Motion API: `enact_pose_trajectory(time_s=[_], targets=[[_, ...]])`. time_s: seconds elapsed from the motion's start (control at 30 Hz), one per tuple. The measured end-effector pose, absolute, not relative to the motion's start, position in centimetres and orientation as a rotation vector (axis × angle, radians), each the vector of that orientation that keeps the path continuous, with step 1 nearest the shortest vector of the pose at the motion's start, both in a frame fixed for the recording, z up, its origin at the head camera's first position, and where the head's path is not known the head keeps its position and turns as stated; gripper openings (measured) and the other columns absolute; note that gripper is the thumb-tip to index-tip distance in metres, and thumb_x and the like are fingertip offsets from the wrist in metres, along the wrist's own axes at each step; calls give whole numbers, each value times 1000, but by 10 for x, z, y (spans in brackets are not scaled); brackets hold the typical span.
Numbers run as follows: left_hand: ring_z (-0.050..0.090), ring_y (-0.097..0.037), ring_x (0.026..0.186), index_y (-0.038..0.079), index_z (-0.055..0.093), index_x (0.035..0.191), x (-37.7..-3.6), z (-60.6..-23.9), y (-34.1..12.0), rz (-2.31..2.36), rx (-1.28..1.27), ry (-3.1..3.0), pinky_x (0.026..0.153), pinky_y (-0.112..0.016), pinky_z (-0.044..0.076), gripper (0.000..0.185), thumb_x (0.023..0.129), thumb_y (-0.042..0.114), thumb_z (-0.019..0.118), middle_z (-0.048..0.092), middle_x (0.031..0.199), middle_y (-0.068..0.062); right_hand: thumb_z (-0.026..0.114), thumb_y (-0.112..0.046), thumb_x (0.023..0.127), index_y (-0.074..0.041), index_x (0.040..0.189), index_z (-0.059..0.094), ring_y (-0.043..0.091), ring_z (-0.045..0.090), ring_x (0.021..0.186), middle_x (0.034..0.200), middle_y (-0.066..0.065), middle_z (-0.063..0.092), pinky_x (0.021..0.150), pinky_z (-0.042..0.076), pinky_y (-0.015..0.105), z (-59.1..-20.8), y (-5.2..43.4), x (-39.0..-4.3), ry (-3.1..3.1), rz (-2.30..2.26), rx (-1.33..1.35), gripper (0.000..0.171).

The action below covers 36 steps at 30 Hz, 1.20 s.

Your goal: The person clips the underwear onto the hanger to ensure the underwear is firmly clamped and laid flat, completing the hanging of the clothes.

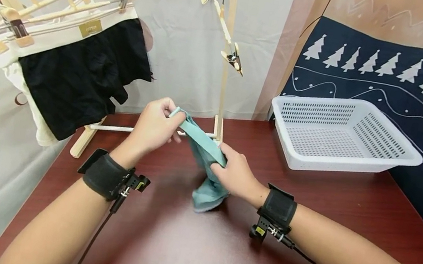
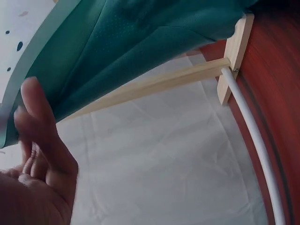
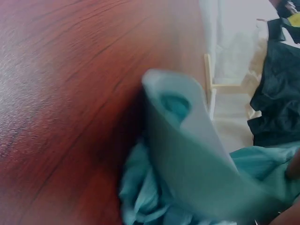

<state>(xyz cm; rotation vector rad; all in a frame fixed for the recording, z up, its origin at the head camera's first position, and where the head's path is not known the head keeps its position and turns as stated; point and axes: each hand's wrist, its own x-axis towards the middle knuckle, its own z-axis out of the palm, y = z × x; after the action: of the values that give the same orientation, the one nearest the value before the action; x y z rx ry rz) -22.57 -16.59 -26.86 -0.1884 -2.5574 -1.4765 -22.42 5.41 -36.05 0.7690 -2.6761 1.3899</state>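
A teal garment (image 1: 205,158) with a pale waistband is stretched between both hands above the dark red table (image 1: 185,248). My left hand (image 1: 156,127) pinches the upper end of the waistband (image 2: 28,70). Lower down, my right hand (image 1: 232,172) grips the band, and the rest of the cloth (image 3: 187,173) bunches on the table beneath it. An empty wooden clip hanger (image 1: 226,37) hangs from the rack's rail right behind the hands.
A wooden drying rack (image 1: 226,60) stands at the table's back edge, with black shorts (image 1: 82,79) and pale garments clipped on hangers at the left. An empty white perforated basket (image 1: 340,134) sits at the back right.
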Motion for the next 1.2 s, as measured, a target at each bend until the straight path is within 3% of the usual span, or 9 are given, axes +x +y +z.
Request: enact_pose_trajectory(time_s=[0.2, 0.37, 0.53, 0.63, 0.73, 0.87, 1.03, 1.1, 1.2], targets=[[71, -23, 59, 9, 57, 120, -227, -272, -180, -1721, -244, -2537, 56, -34, 59, 27, 94, 6, 51, 71, 73, -10, 55, -13, 92, -16, 111, 55, 16, 60, 97, 112, 3, 67, 85, 47, 34, -349, 65, -228, -2716, 1494, 812, 20], [77, -21, 79, 1, 69, 113, -221, -272, -194, -1808, -337, -2638, 69, -37, 62, 25, 100, 20, 58, 76, 100, -12, 70, -19, 88, -18, 117, 57, 14, 64, 92, 107, 2, 69, 80, 52, 33, -347, 72, -229, -2725, 1381, 976, 32], [74, -29, 100, 5, 64, 122, -213, -271, -208, -1848, -489, -2753, 76, -43, 61, 36, 94, 26, 71, 73, 117, -14, 66, -9, 84, -17, 118, 60, 13, 61, 84, 98, 0, 69, 74, 50, 28, -350, 82, -231, -2718, 1317, 1055, 35], [75, -31, 96, 6, 65, 120, -209, -272, -212, -1776, -544, -2786, 72, -43, 61, 34, 92, 24, 74, 75, 110, -15, 63, -5, 82, -16, 122, 59, 12, 60, 81, 92, -1, 67, 73, 47, 27, -350, 88, -232, -2725, 1315, 1083, 41], [75, -25, 77, 9, 69, 106, -205, -274, -213, -1595, -507, -2792, 63, -38, 60, 25, 93, 30, 73, 76, 92, -12, 60, -2, 79, -17, 126, 58, 12, 58, 78, 88, -2, 65, 68, 43, 26, -352, 94, -232, -2763, 1288, 1114, 49], [55, -18, 55, 12, 69, 87, -201, -273, -217, -1344, -424, -2753, 48, -30, 44, 27, 92, 39, 72, 61, 67, -4, 57, 1, 79, -15, 132, 54, 13, 58, 79, 95, 1, 68, 64, 43, 25, -359, 103, -231, -2842, 1248, 1142, 56], [48, -15, 69, 11, 69, 84, -198, -270, -226, -1233, -365, -2633, 57, -26, 40, 26, 92, 35, 72, 54, 79, 1, 55, 6, 83, -10, 129, 56, 17, 67, 101, 119, 7, 70, 80, 49, 29, -367, 119, -230, -2861, 1249, 1130, 48], [52, -12, 77, 10, 67, 87, -197, -271, -233, -1208, -331, -2611, 64, -22, 43, 25, 94, 34, 70, 58, 90, 4, 55, 5, 87, -10, 120, 61, 15, 66, 100, 113, 5, 70, 81, 49, 28, -368, 127, -231, -2860, 1260, 1127, 36], [52, -10, 76, 8, 60, 88, -194, -272, -246, -1178, -291, -2624, 64, -22, 41, 29, 97, 34, 66, 55, 86, 4, 57, -4, 97, -13, 105, 67, 10, 58, 79, 87, -1, 65, 70, 45, 24, -366, 141, -235, -2882, 1299, 1144, 16]])
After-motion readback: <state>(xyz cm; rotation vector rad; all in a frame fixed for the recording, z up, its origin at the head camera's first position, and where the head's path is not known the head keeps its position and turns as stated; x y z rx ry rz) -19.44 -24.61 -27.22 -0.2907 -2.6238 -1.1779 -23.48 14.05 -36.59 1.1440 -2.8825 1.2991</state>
